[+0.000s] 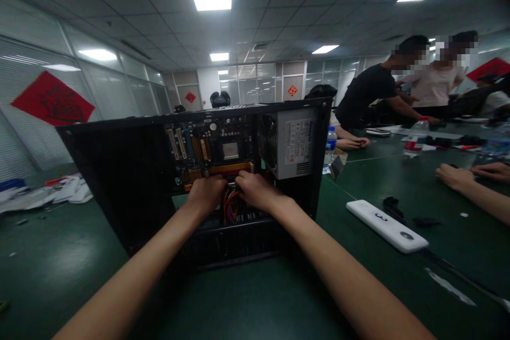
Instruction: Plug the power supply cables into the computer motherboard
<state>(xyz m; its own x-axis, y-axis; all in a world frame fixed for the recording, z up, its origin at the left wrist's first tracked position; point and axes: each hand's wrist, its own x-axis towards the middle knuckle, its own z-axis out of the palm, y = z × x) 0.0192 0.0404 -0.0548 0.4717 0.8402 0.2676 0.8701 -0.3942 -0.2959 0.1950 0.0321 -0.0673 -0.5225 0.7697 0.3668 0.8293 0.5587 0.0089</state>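
Note:
An open black computer case point(95, 180) lies in front of me with its inside facing me. Both hands reach in at the lower edge of the motherboard point(251, 141), below the square processor point(230, 150). My left hand point(206, 191) has its fingers curled there. Close beside it, the fingers of my right hand point(255, 188) are also bent together. What the fingertips grip is hidden. Just above them run red and yellow memory slots point(235, 168). Red and dark wires point(231, 206) hang between the two hands. The silver power supply point(297, 141) sits at the upper right.
On the green table point(79, 276), a white power strip point(386, 226) lies right of the case, with small black parts nearby. Bottles point(416, 138) and a small box point(338, 162) stand farther back. Papers point(67, 191) lie left. Another person's hands point(456, 176) rest at right; people stand beyond.

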